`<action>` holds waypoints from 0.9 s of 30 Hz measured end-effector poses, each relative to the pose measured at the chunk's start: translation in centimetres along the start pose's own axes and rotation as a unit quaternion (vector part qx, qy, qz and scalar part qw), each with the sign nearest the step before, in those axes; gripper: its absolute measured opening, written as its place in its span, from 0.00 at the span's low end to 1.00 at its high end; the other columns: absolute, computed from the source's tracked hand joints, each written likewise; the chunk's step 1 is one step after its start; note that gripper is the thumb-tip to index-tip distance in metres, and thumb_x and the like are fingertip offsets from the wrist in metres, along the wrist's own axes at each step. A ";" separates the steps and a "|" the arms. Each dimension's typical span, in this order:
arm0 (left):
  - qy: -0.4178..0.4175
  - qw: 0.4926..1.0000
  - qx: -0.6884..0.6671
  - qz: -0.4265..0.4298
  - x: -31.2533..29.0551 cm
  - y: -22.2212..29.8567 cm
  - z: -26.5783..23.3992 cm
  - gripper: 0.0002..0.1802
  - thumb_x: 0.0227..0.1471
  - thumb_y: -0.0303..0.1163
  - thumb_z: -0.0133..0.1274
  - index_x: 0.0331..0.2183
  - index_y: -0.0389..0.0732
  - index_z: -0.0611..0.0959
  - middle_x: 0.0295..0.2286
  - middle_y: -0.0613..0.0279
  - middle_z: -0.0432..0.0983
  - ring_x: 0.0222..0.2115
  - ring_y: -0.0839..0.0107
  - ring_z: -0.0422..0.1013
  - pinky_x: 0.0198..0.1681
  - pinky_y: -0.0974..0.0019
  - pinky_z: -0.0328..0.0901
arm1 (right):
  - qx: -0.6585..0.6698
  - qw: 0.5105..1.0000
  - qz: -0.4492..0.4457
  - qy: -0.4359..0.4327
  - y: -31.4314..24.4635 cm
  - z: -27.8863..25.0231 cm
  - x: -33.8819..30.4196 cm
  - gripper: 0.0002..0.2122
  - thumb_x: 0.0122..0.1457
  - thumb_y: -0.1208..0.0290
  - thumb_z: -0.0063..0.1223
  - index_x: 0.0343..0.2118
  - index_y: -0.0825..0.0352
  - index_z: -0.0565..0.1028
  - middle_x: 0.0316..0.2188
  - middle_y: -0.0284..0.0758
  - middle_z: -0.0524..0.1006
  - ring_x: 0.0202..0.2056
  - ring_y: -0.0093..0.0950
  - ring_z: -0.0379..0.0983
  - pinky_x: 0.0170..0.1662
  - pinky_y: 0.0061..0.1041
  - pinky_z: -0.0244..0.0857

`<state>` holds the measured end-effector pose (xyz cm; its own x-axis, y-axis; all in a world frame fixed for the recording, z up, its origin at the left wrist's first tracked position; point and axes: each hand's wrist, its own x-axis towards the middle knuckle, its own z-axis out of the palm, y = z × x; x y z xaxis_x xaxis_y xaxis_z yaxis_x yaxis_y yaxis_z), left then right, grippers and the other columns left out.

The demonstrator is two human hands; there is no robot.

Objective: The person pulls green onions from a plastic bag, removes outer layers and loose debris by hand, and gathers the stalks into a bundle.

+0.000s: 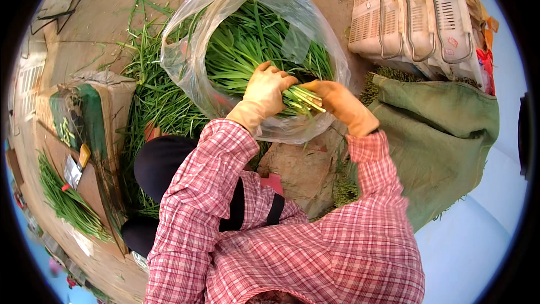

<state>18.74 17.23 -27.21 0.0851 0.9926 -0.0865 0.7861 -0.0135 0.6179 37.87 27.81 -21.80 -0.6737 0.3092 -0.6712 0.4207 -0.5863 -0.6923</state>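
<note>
A bunch of garlic chives [302,99], with pale cut ends turned toward the right, lies over the near rim of a clear plastic bag [183,50]. My gloved left hand [268,89] is closed around the bunch from above. At the stem ends, my gloved right hand [337,101] has its fingers bent against the bunch, their tips partly hidden. More long green chives [247,45] fill the bag, leaves pointing away to the left and far side. Both gloves are yellow-orange and meet red plaid sleeves.
Loose chives [163,95] lie heaped left of the bag. On a board at the left are a knife [76,169] and a tied chive bundle [70,200]. Pale plastic crates [410,14] stand at the far right, near a green cloth [433,135].
</note>
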 end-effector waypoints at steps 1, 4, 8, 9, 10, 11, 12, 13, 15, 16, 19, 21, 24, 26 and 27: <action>0.011 1.000 -0.015 0.012 0.1 -0.3 0.4 0.27 0.31 0.32 0.67 0.41 0.50 0.84 0.39 0.66 0.80 0.47 0.63 0.71 0.62 0.52 0.55 | 0.053 0.992 -0.087 0.076 0.1 0.4 -0.9 0.19 0.62 0.59 0.55 0.48 0.71 0.75 0.39 0.37 0.81 0.39 0.24 0.78 0.38 0.26 0.72; 0.024 0.998 -0.046 0.040 0.8 -0.3 0.9 0.28 0.26 0.32 0.68 0.39 0.49 0.84 0.39 0.66 0.80 0.46 0.63 0.72 0.60 0.54 0.58 | -0.176 0.949 -0.165 0.203 8.1 -0.1 2.1 0.22 0.60 0.57 0.56 0.51 0.68 0.74 0.45 0.37 0.79 0.45 0.28 0.76 0.45 0.30 0.71; 0.049 0.995 -0.050 0.071 0.6 -1.0 1.0 0.27 0.24 0.31 0.68 0.36 0.47 0.84 0.39 0.66 0.80 0.47 0.63 0.72 0.60 0.54 0.59 | -0.627 0.678 -0.269 0.273 14.3 5.2 7.4 0.21 0.59 0.59 0.55 0.52 0.64 0.72 0.46 0.37 0.77 0.45 0.34 0.76 0.44 0.33 0.71; 0.050 0.995 -0.062 0.064 0.9 -0.9 0.4 0.26 0.25 0.32 0.68 0.36 0.47 0.84 0.38 0.64 0.80 0.45 0.63 0.73 0.59 0.55 0.61 | -0.652 0.620 -0.292 0.325 18.5 5.2 10.6 0.18 0.60 0.61 0.53 0.49 0.65 0.73 0.42 0.36 0.78 0.43 0.34 0.76 0.42 0.30 0.72; 0.051 0.994 -0.075 0.054 1.0 -1.2 -0.2 0.26 0.26 0.32 0.69 0.36 0.46 0.84 0.37 0.63 0.80 0.44 0.62 0.74 0.58 0.56 0.62 | -0.673 0.614 -0.242 0.333 19.9 5.3 11.6 0.15 0.60 0.62 0.51 0.47 0.65 0.73 0.39 0.36 0.79 0.41 0.34 0.77 0.40 0.29 0.72; 0.052 0.994 -0.090 0.043 1.1 -1.2 -1.0 0.25 0.26 0.32 0.69 0.36 0.46 0.84 0.36 0.62 0.81 0.42 0.62 0.75 0.57 0.57 0.63 | -0.696 0.604 -0.193 0.337 21.1 5.4 12.6 0.13 0.61 0.64 0.49 0.45 0.66 0.74 0.36 0.36 0.79 0.39 0.34 0.77 0.38 0.28 0.72; 0.056 0.993 -0.103 0.034 1.2 -1.4 -1.8 0.24 0.27 0.33 0.70 0.35 0.46 0.84 0.35 0.61 0.81 0.41 0.62 0.76 0.56 0.58 0.65 | -0.706 0.638 -0.073 0.297 21.1 5.5 12.8 0.11 0.61 0.66 0.49 0.42 0.65 0.74 0.34 0.35 0.79 0.37 0.34 0.78 0.35 0.30 0.73; 0.115 0.986 -0.120 0.017 1.5 -1.3 -3.6 0.19 0.35 0.34 0.69 0.34 0.43 0.84 0.34 0.59 0.81 0.37 0.65 0.77 0.49 0.62 0.70 | -0.703 0.661 0.048 0.257 21.5 5.4 13.2 0.09 0.60 0.68 0.48 0.40 0.65 0.75 0.31 0.35 0.79 0.36 0.34 0.78 0.33 0.31 0.73; 0.161 0.832 -0.530 -0.027 1.2 -2.4 -5.7 0.14 0.41 0.26 0.65 0.34 0.41 0.82 0.33 0.61 0.81 0.36 0.69 0.76 0.43 0.67 0.72 | -0.694 0.663 -0.013 0.280 22.3 4.8 13.6 0.07 0.57 0.72 0.48 0.34 0.65 0.77 0.30 0.38 0.79 0.33 0.36 0.79 0.32 0.34 0.74; 0.192 0.798 -0.570 -0.029 1.1 -2.3 -7.4 0.14 0.42 0.23 0.64 0.35 0.40 0.81 0.33 0.62 0.81 0.36 0.70 0.76 0.43 0.68 0.72 | -0.665 0.690 -0.023 0.285 22.0 4.5 13.8 0.07 0.57 0.72 0.48 0.34 0.66 0.77 0.30 0.39 0.80 0.33 0.37 0.80 0.33 0.34 0.74; 0.266 0.877 -0.390 -0.087 0.4 -1.1 -13.2 0.13 0.46 0.16 0.60 0.36 0.36 0.80 0.34 0.61 0.81 0.37 0.73 0.76 0.44 0.68 0.71 | -0.681 0.689 0.052 0.241 20.5 3.9 13.2 0.13 0.60 0.64 0.51 0.42 0.65 0.78 0.36 0.40 0.81 0.34 0.38 0.80 0.34 0.38 0.73; 0.341 0.813 -0.468 -0.067 -0.9 -2.1 -13.6 0.12 0.46 0.16 0.60 0.36 0.37 0.83 0.34 0.63 0.81 0.36 0.74 0.76 0.42 0.69 0.71 | -0.656 0.724 0.139 0.165 14.8 4.8 9.9 0.17 0.56 0.59 0.56 0.43 0.66 0.78 0.39 0.43 0.80 0.38 0.41 0.79 0.40 0.41 0.73; 0.346 0.828 -0.434 -0.081 -1.0 -2.4 -14.1 0.12 0.45 0.16 0.60 0.36 0.36 0.83 0.35 0.63 0.81 0.35 0.74 0.76 0.41 0.70 0.71 | -0.522 0.821 -0.035 0.227 9.8 4.0 5.0 0.29 0.47 0.54 0.68 0.49 0.68 0.75 0.45 0.47 0.78 0.48 0.46 0.74 0.53 0.43 0.67; 0.335 0.816 -0.466 -0.068 -0.9 -2.1 -13.6 0.15 0.46 0.16 0.60 0.39 0.35 0.81 0.37 0.62 0.80 0.37 0.74 0.76 0.43 0.70 0.70 | -0.399 0.814 -0.307 0.289 2.7 6.3 3.1 0.34 0.45 0.59 0.71 0.55 0.68 0.71 0.52 0.48 0.74 0.56 0.45 0.68 0.59 0.41 0.62; 0.335 0.795 -0.502 -0.071 -0.6 -1.5 -13.3 0.16 0.47 0.17 0.60 0.40 0.35 0.82 0.37 0.62 0.81 0.37 0.74 0.75 0.44 0.69 0.70 | -0.352 0.809 -0.371 0.289 -0.9 7.8 2.6 0.35 0.43 0.62 0.73 0.56 0.68 0.71 0.53 0.47 0.73 0.56 0.43 0.68 0.58 0.40 0.63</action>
<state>9.41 18.25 -17.67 -0.5697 0.8217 0.0157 -0.1535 -0.1252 0.9802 31.00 23.28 -20.83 -0.5878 0.7990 0.1270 0.4108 0.4300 -0.8040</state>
